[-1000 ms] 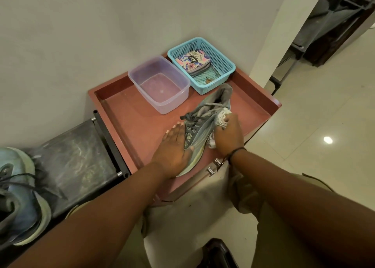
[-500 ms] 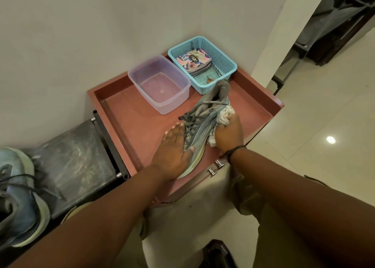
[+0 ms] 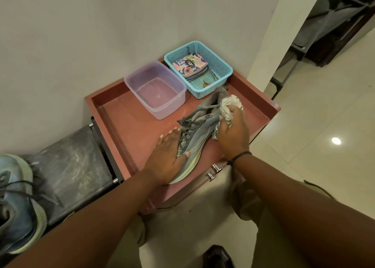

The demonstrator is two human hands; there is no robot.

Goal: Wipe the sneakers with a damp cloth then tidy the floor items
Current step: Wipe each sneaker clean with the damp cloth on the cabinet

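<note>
Against the pale wall, a red-brown desk (image 3: 121, 121) with a raised rim is standing, carrying everything the hands are working on; to its left a dark, scuffed bench (image 3: 69, 166) is sitting lower, and a second sneaker (image 3: 18, 206), blue-grey with a pale sole, is lying at that bench's left end, partly cut off by the frame edge; on the desk's back edge a clear tub (image 3: 156, 89) is sitting just beside a blue basket (image 3: 221, 64), the two nearly touching; inside the basket a flower-patterned pouch (image 3: 189, 65) is leaning toward the wall side, with some small brown item on the mesh floor too small to tell; the sneaker (image 3: 194, 137) being cleaned is lying on the desk in front of tub and basket, its toe pointing toward the person and its heel reaching up near the basket; the left hand (image 3: 168, 158) is lying flat with fingers straight, pressing on the toe and lower laces, thumb over the shoe's front; the right hand (image 3: 233, 133) is gripping a bunched white cloth (image 3: 227, 107), fingers curled round it, and is holding it against the sneaker's right side near the heel opening; a dark band is sitting on that wrist.
</note>
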